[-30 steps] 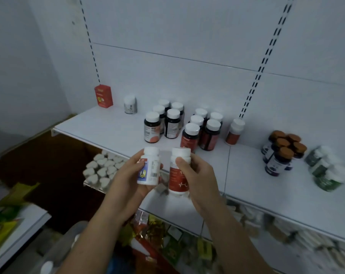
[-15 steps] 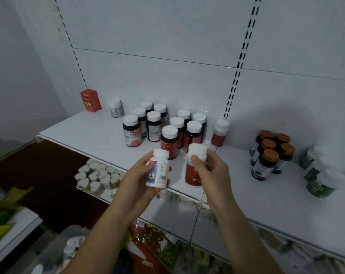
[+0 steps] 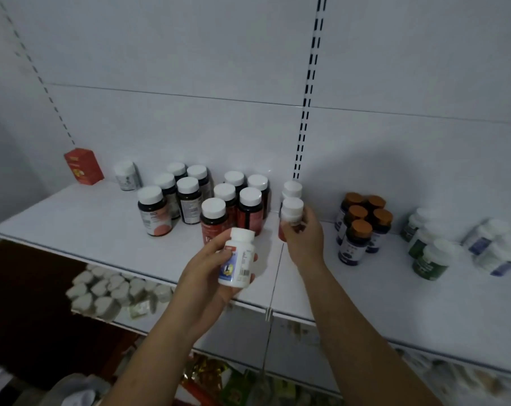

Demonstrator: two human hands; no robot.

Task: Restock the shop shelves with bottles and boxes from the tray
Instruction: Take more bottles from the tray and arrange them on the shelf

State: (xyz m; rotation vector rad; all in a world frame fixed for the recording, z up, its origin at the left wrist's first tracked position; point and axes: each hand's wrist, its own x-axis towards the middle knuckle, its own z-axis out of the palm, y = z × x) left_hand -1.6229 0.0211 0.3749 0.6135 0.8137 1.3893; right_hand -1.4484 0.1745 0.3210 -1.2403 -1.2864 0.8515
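My left hand (image 3: 210,276) grips a white bottle with a blue and yellow label (image 3: 238,260), held upright above the front edge of the white shelf (image 3: 96,224). My right hand (image 3: 302,238) holds a white-capped bottle with a red label (image 3: 290,213) low over the shelf, directly in front of a matching bottle (image 3: 292,189) that stands by the back wall. Whether the held bottle's base touches the shelf is hidden by my fingers. Dark bottles with white caps (image 3: 219,206) stand in a cluster just left of it.
A red box (image 3: 83,167) and a small white bottle (image 3: 126,175) stand at the shelf's back left. Orange-capped dark bottles (image 3: 362,224) and green and blue labelled white bottles (image 3: 433,253) fill the right. A lower shelf holds white items (image 3: 107,291).
My right hand has carried the red-labelled bottle forward and right onto the shelf area in front of the matching bottle. My left hand stays near the shelf edge with its bottle.
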